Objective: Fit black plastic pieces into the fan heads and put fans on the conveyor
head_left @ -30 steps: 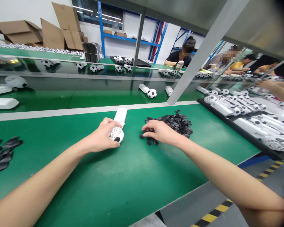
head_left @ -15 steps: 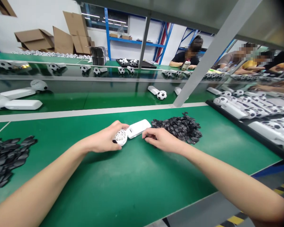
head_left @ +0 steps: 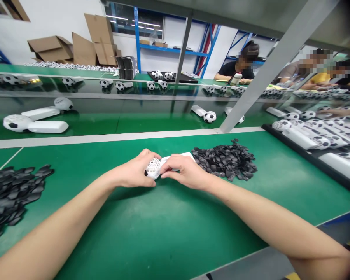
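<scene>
Clearly, the green table (head_left: 151, 229) spreads around the football-headed piece (head_left: 153, 168), with a green belt (head_left: 111, 124) behind it past a pale rail (head_left: 105, 137). Farther behind the piece are cardboard boxes (head_left: 97, 31), blue shelving (head_left: 170, 49) and a person in black (head_left: 235, 70). Half a second ago my right hand (head_left: 183, 171) was by the far end of the white handle; now its bent fingers are at the ball's right side, covering much of the handle. Its thumb and forefinger are pinched together, though I can't tell whether they grip a chip. My left hand (head_left: 138, 170) grips the ball, low over the table. Right of the piece lies a heap of black chips (head_left: 226, 160), then a black tray (head_left: 306, 155) of finished-looking pieces; left of it, larger black parts (head_left: 14, 194). A slanting post (head_left: 259, 83) blocks some of the view, behind and right of the piece.
</scene>
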### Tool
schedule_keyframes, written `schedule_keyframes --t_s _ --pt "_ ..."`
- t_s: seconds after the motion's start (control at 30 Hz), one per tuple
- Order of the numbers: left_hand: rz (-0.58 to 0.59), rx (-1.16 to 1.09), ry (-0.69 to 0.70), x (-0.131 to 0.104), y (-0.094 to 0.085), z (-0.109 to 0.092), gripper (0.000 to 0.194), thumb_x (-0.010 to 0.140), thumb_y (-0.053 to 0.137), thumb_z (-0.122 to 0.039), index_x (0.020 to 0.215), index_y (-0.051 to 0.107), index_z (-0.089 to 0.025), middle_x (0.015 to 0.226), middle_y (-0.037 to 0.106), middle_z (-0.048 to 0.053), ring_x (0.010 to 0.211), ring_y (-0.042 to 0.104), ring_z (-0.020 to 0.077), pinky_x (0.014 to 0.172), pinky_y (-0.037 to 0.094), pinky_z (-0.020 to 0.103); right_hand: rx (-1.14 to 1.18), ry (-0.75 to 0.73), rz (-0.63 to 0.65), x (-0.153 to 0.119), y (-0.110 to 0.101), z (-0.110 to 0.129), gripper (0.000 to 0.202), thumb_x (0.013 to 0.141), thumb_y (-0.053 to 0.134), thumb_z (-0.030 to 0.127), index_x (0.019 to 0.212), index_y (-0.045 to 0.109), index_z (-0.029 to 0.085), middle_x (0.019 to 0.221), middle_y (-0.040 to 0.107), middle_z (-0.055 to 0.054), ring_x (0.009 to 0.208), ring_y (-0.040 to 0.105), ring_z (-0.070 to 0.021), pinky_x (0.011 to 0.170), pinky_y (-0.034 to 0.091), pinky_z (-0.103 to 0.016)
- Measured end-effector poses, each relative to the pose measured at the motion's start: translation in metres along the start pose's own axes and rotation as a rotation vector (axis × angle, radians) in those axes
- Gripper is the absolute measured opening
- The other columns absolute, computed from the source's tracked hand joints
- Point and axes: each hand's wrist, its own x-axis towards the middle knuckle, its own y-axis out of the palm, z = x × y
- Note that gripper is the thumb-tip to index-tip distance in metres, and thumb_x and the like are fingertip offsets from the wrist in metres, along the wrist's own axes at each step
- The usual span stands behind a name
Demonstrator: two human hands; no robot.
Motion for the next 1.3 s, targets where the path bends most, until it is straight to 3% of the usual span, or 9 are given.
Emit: schedule_keyframes --t_s 0.13,0.3,0.47,0.67,0.83,0.97,1.1,1.3 --pt "-0.018 -0.015 -0.027 0.001 0.002 -0.002 0.059 0.061 0.064 -0.038 0.113 0.043 -0.020 0.107 0.043 0.005 0.094 0.049 0.0222 0.080 0.043 0.035 0.041 0.005 -0.037 0.003 0.007 -0.004 0.004 0.075 0.064 0.017 0.075 0.062 0.020 0.076 0.062 0.001 0.077 0.054 -0.0134 0.074 0.041 -0.026" --pt "-0.170 -0.009 -0.026 0.001 0.014 -0.004 0.047 0.064 0.062 -0.037 0.106 0.048 -0.019 0.099 0.048 0.005 0.092 0.050 0.0231 0.080 0.042 0.037 0.075 0.109 -0.056 0.005 0.011 -0.009 0.008 0.073 0.066 0.019 0.071 0.058 0.017 0.073 0.055 0.001 0.071 0.051 -0.0122 0.068 0.039 -0.024" --pt "-0.223 -0.048 -0.027 -0.002 0.019 -0.005 0.044 0.065 0.060 -0.030 0.106 0.048 -0.019 0.101 0.047 0.005 0.094 0.049 0.0231 0.081 0.042 0.037 0.139 0.168 -0.006 0.009 0.008 -0.006 0.013 0.070 0.068 0.017 0.068 0.055 0.017 0.071 0.051 0.002 0.067 0.049 -0.0108 0.060 0.037 -0.021" --pt "-0.190 -0.139 -0.038 -0.001 0.017 -0.004 0.044 0.062 0.061 -0.025 0.104 0.049 -0.022 0.100 0.047 0.003 0.095 0.048 0.0231 0.082 0.042 0.038 0.150 0.227 0.042 0.014 0.005 -0.005 0.015 0.068 0.070 0.017 0.066 0.055 0.017 0.068 0.051 0.003 0.063 0.047 -0.0103 0.057 0.035 -0.020" --pt "-0.282 -0.138 0.009 -0.003 0.025 -0.002 0.036 0.064 0.057 -0.020 0.099 0.050 -0.020 0.098 0.047 0.005 0.093 0.047 0.0215 0.082 0.041 0.036 0.067 0.205 0.103 0.017 0.005 -0.003 0.018 0.069 0.070 0.023 0.066 0.053 0.017 0.068 0.051 0.003 0.063 0.046 -0.0113 0.056 0.033 -0.021" --pt "-0.351 -0.073 0.002 -0.004 0.036 0.000 0.029 0.066 0.057 -0.025 0.093 0.051 -0.018 0.095 0.048 0.007 0.089 0.046 0.0223 0.078 0.043 0.035 0.038 0.258 0.156 0.018 0.006 -0.004 0.019 0.072 0.066 0.024 0.066 0.049 0.018 0.066 0.052 0.003 0.062 0.047 -0.0123 0.056 0.033 -0.022" --pt "-0.401 -0.038 0.053 -0.003 0.041 0.006 0.040 0.062 0.059 -0.025 0.100 0.048 -0.018 0.101 0.047 0.009 0.095 0.044 0.0233 0.085 0.040 0.036 0.012 0.287 0.180 0.020 0.006 -0.008 0.022 0.076 0.061 0.030 0.063 0.047 0.019 0.064 0.052 0.001 0.064 0.048 -0.0144 0.057 0.034 -0.024" --pt "-0.330 -0.084 0.081 -0.005 0.034 0.011 0.048 0.059 0.065 -0.034 0.101 0.047 -0.021 0.100 0.046 0.006 0.095 0.043 0.0233 0.085 0.041 0.036 0.047 0.239 0.269 0.020 0.005 -0.019 0.021 0.078 0.056 0.033 0.065 0.045 0.021 0.069 0.053 0.000 0.067 0.048 -0.0165 0.059 0.036 -0.026"
